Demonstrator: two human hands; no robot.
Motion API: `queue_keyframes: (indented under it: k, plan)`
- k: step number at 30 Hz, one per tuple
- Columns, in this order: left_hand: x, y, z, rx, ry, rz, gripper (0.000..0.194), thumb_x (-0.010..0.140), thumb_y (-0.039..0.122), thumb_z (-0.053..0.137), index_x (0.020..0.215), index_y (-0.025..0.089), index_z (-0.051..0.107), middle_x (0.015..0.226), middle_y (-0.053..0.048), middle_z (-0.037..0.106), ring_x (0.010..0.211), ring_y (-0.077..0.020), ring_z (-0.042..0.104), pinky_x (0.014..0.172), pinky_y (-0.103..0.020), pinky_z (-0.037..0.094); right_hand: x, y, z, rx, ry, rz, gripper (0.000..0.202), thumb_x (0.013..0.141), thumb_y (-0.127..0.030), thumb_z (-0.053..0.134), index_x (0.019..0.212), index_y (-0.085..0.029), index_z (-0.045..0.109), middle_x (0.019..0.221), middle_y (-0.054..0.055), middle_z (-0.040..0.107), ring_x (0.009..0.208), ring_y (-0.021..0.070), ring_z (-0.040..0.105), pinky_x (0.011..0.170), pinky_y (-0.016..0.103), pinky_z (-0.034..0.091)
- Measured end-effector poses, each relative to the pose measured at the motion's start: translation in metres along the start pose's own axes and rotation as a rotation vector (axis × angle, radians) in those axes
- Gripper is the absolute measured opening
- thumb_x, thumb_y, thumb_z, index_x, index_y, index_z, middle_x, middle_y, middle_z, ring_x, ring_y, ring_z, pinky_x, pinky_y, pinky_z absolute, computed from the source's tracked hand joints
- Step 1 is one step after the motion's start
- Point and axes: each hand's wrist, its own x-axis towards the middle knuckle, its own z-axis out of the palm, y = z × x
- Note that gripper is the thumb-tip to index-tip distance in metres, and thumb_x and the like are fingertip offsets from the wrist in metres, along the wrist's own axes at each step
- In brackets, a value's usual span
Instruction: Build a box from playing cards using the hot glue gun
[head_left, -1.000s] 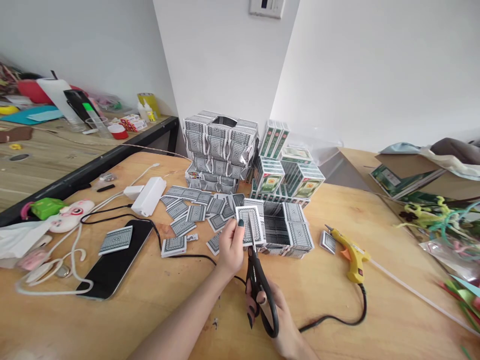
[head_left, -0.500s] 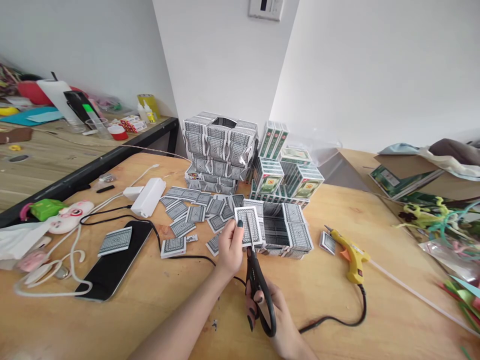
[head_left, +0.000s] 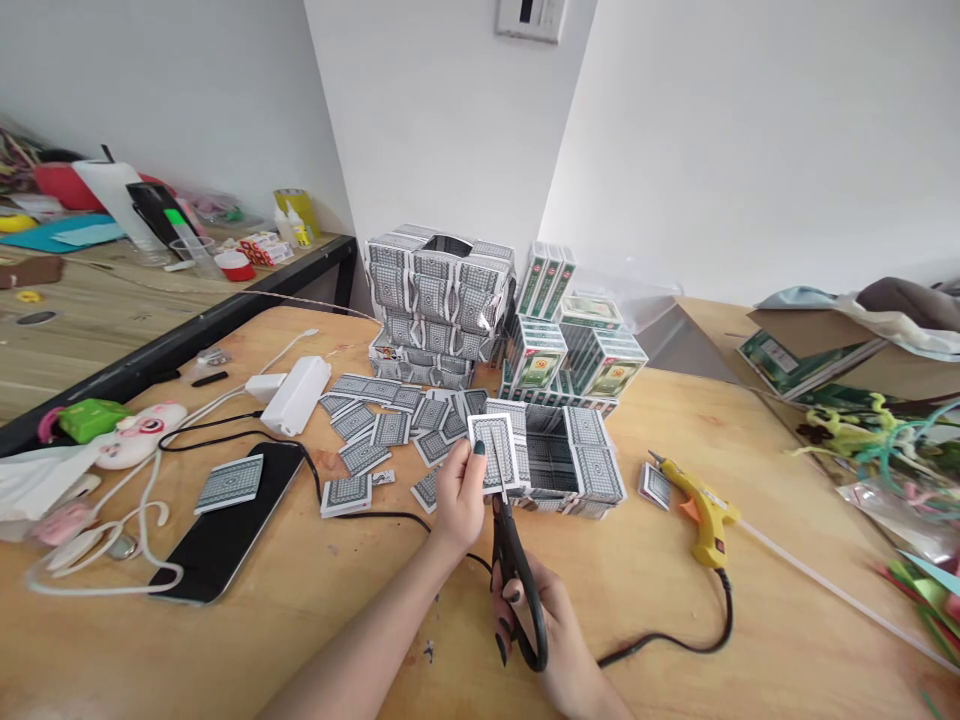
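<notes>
A patterned playing card (head_left: 491,440) is pinched at its left edge by my left hand (head_left: 460,492), thumb on the front. My right hand (head_left: 546,618) grips black-handled scissors (head_left: 516,560), their blades lying at the card's lower part, pointing up and away from me. Just behind the card sits a low box built of playing cards (head_left: 596,452), with an open hollow in its middle. Loose cards (head_left: 391,428) lie scattered to the left of my hands.
A yellow glue gun (head_left: 709,520) rests on the right with its black cord. Behind stand a tall card-built structure (head_left: 442,295) and stacked green card packs (head_left: 540,358). A black phone (head_left: 232,540), white power adapter (head_left: 298,394) and cables lie left.
The scissor blades have shifted slightly on the card, and the handles have moved a little to the left. My left hand keeps the same hold on the card.
</notes>
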Motion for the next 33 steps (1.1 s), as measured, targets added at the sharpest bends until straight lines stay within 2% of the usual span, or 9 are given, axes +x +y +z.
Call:
queue_keyframes:
  k: [5, 11, 18, 23, 33]
  plan:
    - [0.0, -0.001, 0.0, 0.003, -0.007, 0.025, 0.036, 0.083, 0.039, 0.044, 0.058, 0.019, 0.027, 0.059, 0.003, 0.031, 0.055, -0.0099, 0.03, 0.052, -0.023, 0.028, 0.001, 0.0, -0.001, 0.031, -0.027, -0.015, 0.049, 0.067, -0.065, 0.056, 0.073, -0.016, 0.047, 0.05, -0.006, 0.036, 0.041, 0.0065, 0.035, 0.039, 0.021, 0.033]
    - [-0.001, -0.002, -0.001, -0.01, -0.036, 0.033, 0.033, 0.084, 0.038, 0.043, 0.06, 0.019, 0.029, 0.062, 0.003, 0.034, 0.057, -0.0105, 0.031, 0.054, -0.023, 0.028, -0.002, -0.002, -0.002, 0.01, -0.074, -0.051, 0.052, 0.069, -0.067, 0.053, 0.076, -0.016, 0.047, 0.056, -0.005, 0.038, 0.046, 0.0069, 0.036, 0.044, 0.022, 0.036]
    - [-0.004, -0.002, -0.001, 0.028, -0.058, 0.098, 0.031, 0.086, 0.033, 0.04, 0.06, 0.019, 0.03, 0.063, 0.002, 0.033, 0.06, -0.0116, 0.033, 0.058, -0.025, 0.029, -0.006, -0.004, -0.006, -0.051, -0.107, -0.124, 0.048, 0.077, -0.063, 0.045, 0.085, -0.016, 0.05, 0.069, 0.0, 0.044, 0.058, 0.0103, 0.041, 0.054, 0.025, 0.039]
    - [-0.008, 0.002, 0.0, 0.048, -0.126, 0.136, 0.028, 0.087, 0.028, 0.037, 0.062, 0.019, 0.032, 0.066, 0.001, 0.034, 0.063, -0.0123, 0.034, 0.061, -0.026, 0.03, -0.005, -0.004, -0.008, -0.054, -0.136, -0.181, 0.048, 0.08, -0.062, 0.041, 0.087, -0.016, 0.051, 0.067, 0.001, 0.043, 0.06, 0.0113, 0.04, 0.055, 0.025, 0.037]
    - [-0.007, 0.006, -0.002, 0.056, -0.162, 0.156, 0.033, 0.084, 0.024, 0.039, 0.056, 0.019, 0.024, 0.062, 0.001, 0.03, 0.062, -0.0132, 0.033, 0.06, -0.028, 0.028, -0.002, 0.002, -0.013, -0.031, -0.128, -0.17, 0.05, 0.078, -0.063, 0.043, 0.092, -0.015, 0.05, 0.069, 0.001, 0.043, 0.059, 0.0115, 0.041, 0.053, 0.027, 0.04]
